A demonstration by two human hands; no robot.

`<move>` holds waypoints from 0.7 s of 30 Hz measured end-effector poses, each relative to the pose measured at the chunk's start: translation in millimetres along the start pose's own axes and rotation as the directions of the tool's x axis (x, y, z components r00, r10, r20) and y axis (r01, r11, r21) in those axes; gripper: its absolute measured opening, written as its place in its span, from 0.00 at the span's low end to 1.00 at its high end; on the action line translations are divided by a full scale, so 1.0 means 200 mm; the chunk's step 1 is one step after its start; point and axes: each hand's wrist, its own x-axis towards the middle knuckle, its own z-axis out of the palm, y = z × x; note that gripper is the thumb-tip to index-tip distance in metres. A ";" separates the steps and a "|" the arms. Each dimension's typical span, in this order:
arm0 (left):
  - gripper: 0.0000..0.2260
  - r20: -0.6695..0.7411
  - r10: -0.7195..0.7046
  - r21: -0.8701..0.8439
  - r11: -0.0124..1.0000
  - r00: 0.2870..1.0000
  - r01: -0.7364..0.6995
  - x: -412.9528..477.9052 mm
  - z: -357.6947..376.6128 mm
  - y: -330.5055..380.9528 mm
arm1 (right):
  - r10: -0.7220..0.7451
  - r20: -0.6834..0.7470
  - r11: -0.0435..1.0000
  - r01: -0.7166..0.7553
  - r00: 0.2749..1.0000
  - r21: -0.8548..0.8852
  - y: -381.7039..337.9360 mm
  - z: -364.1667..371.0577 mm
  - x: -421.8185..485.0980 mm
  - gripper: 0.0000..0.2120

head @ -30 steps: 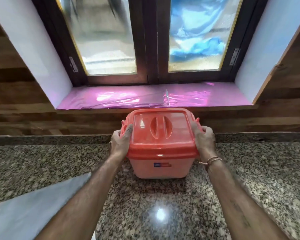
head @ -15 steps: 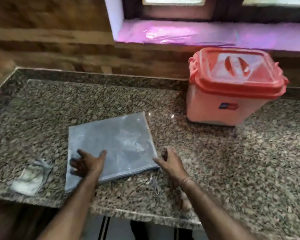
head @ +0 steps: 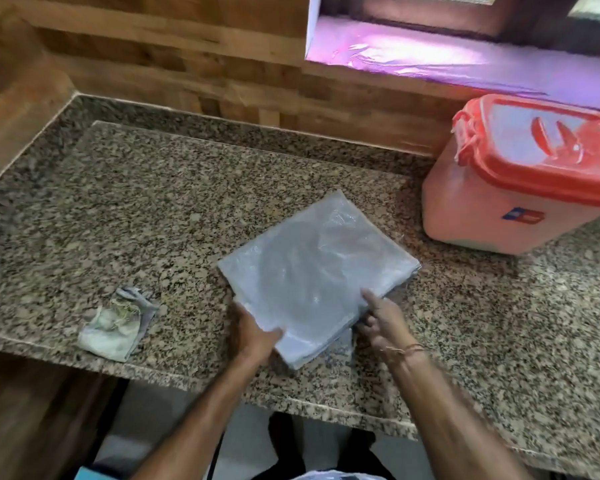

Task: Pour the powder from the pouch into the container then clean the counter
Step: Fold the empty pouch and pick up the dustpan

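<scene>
Pouch point(head: 312, 282) on counter point(head: 153, 209), near corner gripped by left hand point(head: 253, 336), right hand point(head: 383, 322) at its edge, grip unclear

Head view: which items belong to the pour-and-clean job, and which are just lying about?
Job:
pouch, gripped at its near edge by left hand and right hand
container, red lid on
counter
cloth, crumpled, likely for wiping

Lying about:
pink sheet, far right
wooden wall
</scene>
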 end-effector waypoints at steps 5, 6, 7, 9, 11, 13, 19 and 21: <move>0.46 -0.245 0.283 0.363 0.914 0.927 -0.183 0.09 -0.10 0.09 | -0.194 -0.159 0.934 0.133 0.968 -0.331 0.00 0.07 0.01 0.07; 0.41 -0.208 0.278 0.359 0.914 0.938 -0.191 0.16 -0.13 0.15 | -0.215 -0.142 0.912 0.147 0.966 -0.383 0.00 0.03 0.01 0.05; 0.36 -0.168 0.286 0.370 0.905 0.944 -0.208 0.22 -0.15 0.20 | -0.228 -0.113 0.888 0.159 0.967 -0.432 -0.01 0.00 0.02 0.02; 0.25 -0.078 0.347 0.415 0.864 0.935 -0.286 0.32 -0.15 0.30 | -0.238 -0.076 0.834 0.163 0.968 -0.526 -0.03 -0.09 0.05 0.16; 0.16 -0.025 0.363 0.353 0.875 0.931 -0.332 0.36 -0.12 0.38 | -0.277 -0.024 0.784 0.211 0.961 -0.584 -0.04 -0.16 0.10 0.20; 0.11 0.016 0.303 0.262 0.918 0.953 -0.296 0.40 -0.08 0.41 | -0.282 -0.002 0.761 0.223 0.959 -0.609 -0.06 -0.20 0.11 0.15; 0.14 0.156 0.104 -0.065 0.993 0.982 -0.095 0.47 -0.07 0.36 | -0.304 -0.091 0.718 0.165 0.948 -0.676 -0.15 -0.28 0.04 0.11; 0.12 0.176 0.121 -0.168 0.982 0.977 -0.092 0.45 -0.12 0.39 | -0.267 -0.062 0.782 0.179 0.962 -0.597 -0.20 -0.27 0.03 0.10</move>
